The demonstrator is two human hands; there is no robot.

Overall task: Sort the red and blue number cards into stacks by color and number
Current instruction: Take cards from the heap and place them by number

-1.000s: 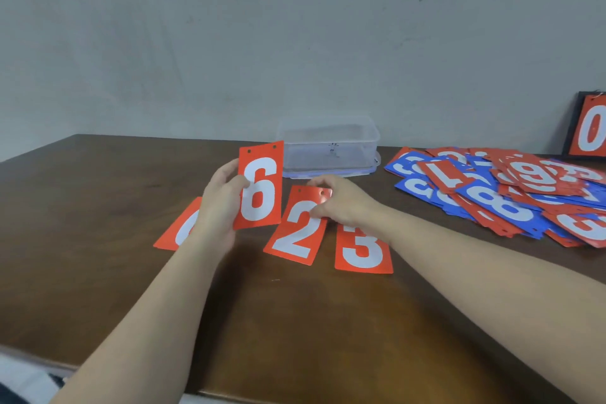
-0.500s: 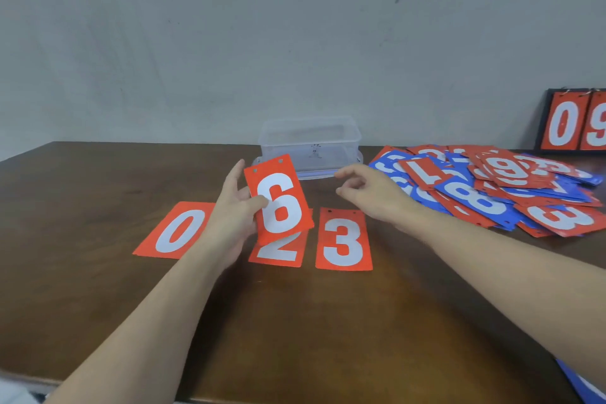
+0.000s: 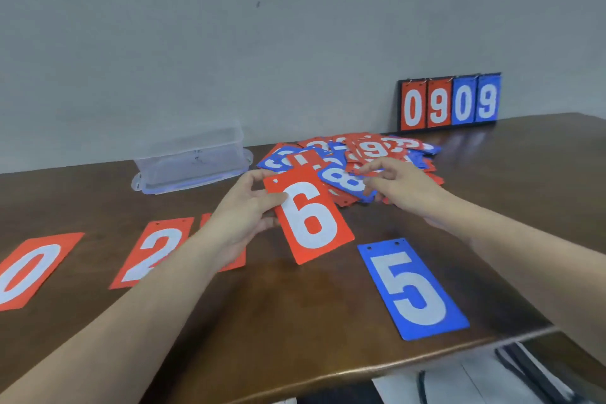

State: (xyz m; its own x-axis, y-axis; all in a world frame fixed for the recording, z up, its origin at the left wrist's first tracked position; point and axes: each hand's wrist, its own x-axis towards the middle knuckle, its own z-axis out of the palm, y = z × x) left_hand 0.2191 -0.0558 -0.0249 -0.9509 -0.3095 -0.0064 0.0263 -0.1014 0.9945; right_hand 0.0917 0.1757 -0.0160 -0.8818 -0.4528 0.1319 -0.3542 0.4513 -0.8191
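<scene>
We are looking down at our own two bare arms over a dark brown polished wooden table [image 3: 295, 321] that shows soft reflections. Our left hand [image 3: 244, 216] holds a flat, stiff-looking rectangular red card printed with a white 6 [image 3: 310, 218], thumb on its face and fingers behind it, tilted above the table. Our right hand [image 3: 398, 185] reaches into the loose heap of overlapping red and blue number cards [image 3: 351, 161] at the far side, its fingers bent as if pinching a red card's edge, though we cannot tell whether it has a grip yet. Laid out flat nearer us are a red card with a white 0 [image 3: 31, 269], a red card with a white 2 [image 3: 155, 252], another red card mostly hidden under our left wrist, and a blue card with a white 5 [image 3: 411, 289] near the front right edge. The cards look thin, smooth and slick, with small punched holes on the top edge. We judge that pulling one from the heap could drag its neighbours along or scatter them, and that the blue 5 could be knocked off the edge by our right forearm. Behind stand a clear rectangular plastic tub [image 3: 193, 157] and a small black flip scoreboard reading 0909 [image 3: 449, 102].
</scene>
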